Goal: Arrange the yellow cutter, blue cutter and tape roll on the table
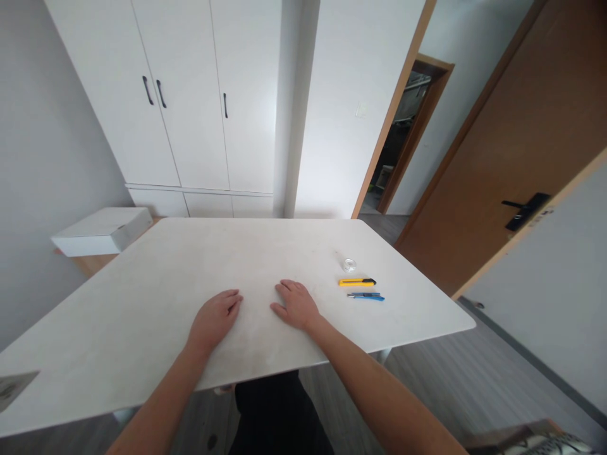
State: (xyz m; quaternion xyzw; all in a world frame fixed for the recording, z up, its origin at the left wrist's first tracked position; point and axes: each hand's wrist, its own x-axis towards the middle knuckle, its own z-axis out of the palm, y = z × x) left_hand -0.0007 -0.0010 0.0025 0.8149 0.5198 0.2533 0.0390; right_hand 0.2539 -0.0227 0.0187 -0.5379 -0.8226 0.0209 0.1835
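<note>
A: How are the hands placed?

B: The left hand [215,319] is laid flat, palm down, on the table [142,303], just left of the middle of the frame. Its fingers are stretched out and kept close together, and nothing is held in it.

A: And the other one?

B: The right hand [294,304] is laid flat as well, just right of the middle, with the fingers slightly spread and pointed toward the upper left. Nothing is gripped there either. The two hands are kept near each other but apart.

A: What is found closest to them?

B: A yellow cutter [357,282] is seen to the right of the right hand. It is laid on the tabletop with its length across the frame and its dark end turned to the right. Just below it, a blue cutter [366,296] is laid almost parallel, near it but not touching. Neither is touched by a hand.

A: Is anything else seen in that spot?

B: A small clear tape roll [349,265] is set flat just above the yellow cutter, toward the far edge of the table.

A: What is shown around the table?

B: A white box [102,230] is rested on a wooden surface at the middle left of the frame. A white cupboard [190,95] with dark handles is seen at the upper left. A brown door [512,145] with a dark handle is seen at the right, and an open doorway [403,139] between the two.
</note>
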